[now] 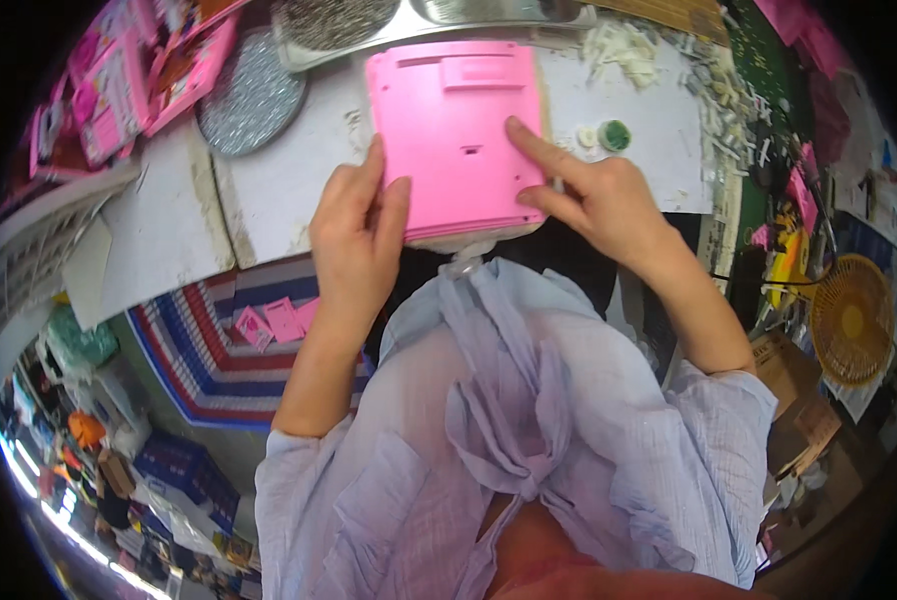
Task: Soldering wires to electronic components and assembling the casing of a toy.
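Observation:
A flat pink plastic casing lies in front of me, with a raised rectangular cover near its far end and a small slot in its middle. My left hand grips its left edge, the thumb on the face and the fingers along the side. On the right side my right hand holds it, index finger stretched onto the face and thumb at the near right corner. The remaining fingers of that hand are curled. A pale pad shows beneath the casing's near edge.
Metal trays with small parts stand behind the casing. At left are a round grey disc and stacked pink casings. White pieces and a green-filled cup sit to the right. A striped bag stands below the table's left part.

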Tool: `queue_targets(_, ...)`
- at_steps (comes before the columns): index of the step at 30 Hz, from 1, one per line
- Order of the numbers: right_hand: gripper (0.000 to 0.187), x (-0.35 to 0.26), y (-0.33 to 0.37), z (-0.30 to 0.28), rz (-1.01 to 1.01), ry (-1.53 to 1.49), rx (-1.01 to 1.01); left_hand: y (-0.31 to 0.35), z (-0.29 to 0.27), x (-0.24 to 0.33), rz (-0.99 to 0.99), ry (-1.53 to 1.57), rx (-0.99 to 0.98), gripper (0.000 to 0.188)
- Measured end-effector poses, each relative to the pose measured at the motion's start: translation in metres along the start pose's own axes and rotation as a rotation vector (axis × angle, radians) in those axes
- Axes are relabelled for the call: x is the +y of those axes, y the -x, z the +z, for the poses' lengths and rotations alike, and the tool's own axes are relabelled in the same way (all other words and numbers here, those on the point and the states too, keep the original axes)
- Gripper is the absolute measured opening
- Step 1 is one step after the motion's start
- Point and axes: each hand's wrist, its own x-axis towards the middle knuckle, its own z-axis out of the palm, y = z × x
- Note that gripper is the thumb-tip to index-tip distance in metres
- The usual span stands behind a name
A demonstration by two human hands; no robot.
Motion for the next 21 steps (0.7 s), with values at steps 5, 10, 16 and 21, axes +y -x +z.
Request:
queue_targets(5,0.064,-0.004,-0.008,-0.017,0.004,0.111,-0.036,-0.003,-0.011,-0.012,-0.021,0.204,-0.106,0.047)
queue_targets(10,0.059,-0.018,-0.015,-0.03,-0.062,0.255,-0.096,-0.002,-0.032,-0.004,0.013,0.16,-0.308,0.074)
queue_targets(16,0.054,-0.031,-0.052,-0.001,-0.536,0.261,-0.11,0.0,-0.03,-0.016,0.096,0.062,-0.359,0.098)
queue_targets(21,0.051,-0.054,-0.061,0.029,-0.704,0.216,0.103,0.0,-0.024,-0.036,0.192,0.16,-0.302,0.087)
